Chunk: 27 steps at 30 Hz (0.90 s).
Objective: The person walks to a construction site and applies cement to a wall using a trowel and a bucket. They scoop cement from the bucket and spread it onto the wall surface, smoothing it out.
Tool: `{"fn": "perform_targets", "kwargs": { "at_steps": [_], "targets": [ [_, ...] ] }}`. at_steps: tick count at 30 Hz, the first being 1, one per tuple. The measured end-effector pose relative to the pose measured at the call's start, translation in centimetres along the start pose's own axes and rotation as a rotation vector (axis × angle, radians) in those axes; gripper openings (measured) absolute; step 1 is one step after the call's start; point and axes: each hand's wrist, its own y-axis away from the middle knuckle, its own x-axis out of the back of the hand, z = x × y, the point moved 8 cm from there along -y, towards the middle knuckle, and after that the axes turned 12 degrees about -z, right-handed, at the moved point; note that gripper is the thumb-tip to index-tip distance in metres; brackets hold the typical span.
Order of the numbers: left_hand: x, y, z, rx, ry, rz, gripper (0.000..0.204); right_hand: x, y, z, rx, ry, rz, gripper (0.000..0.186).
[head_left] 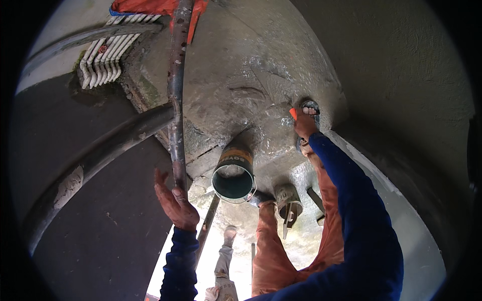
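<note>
My left hand point(176, 204) is raised beside the lower end of an upright dark metal pipe point(176, 90). Its fingers are stretched out and apart from the thumb, with nothing in the palm; whether it touches the pipe I cannot tell. Low over my sandalled foot point(310, 107), my right hand point(305, 125) is closed around something with an orange end point(293, 114). The rest of that thing is hidden by the hand. Between my arms stands a dark bucket point(232, 178) with a wire handle and some liquid inside.
A smaller grimy bucket point(287, 194) holding tools stands between my feet. A thick curved rail point(95, 163) meets the upright pipe. White pipes point(108, 55) and an orange cloth point(145, 6) lie at the far left. Another person's leg point(223, 261) shows below. The floor point(241, 60) looks wet.
</note>
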Motion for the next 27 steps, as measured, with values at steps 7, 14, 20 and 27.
{"fn": "perform_targets", "kwargs": {
  "at_steps": [7, 14, 20, 27],
  "targets": [
    [0.1, -0.1, 0.2, 0.040, -0.069, -0.013, 0.072, -12.0, -1.2, -2.7, -0.048, -0.371, -0.118, 0.029],
    [0.1, -0.1, -0.2, 0.025, -0.074, -0.016, 0.073, -10.7, -6.9, -16.6, 0.207, -0.601, -0.135, 0.031],
    [0.3, 0.5, -0.7, -0.009, -0.097, -0.012, 0.067, -2.7, -0.9, -19.7, 0.313, -0.498, -0.066, 0.026],
    [-0.1, 0.1, -0.6, 0.094, -0.123, -0.001, 0.075, 2.9, 17.3, -15.5, 0.236, -0.220, -0.147, 0.025]
  ]
}}
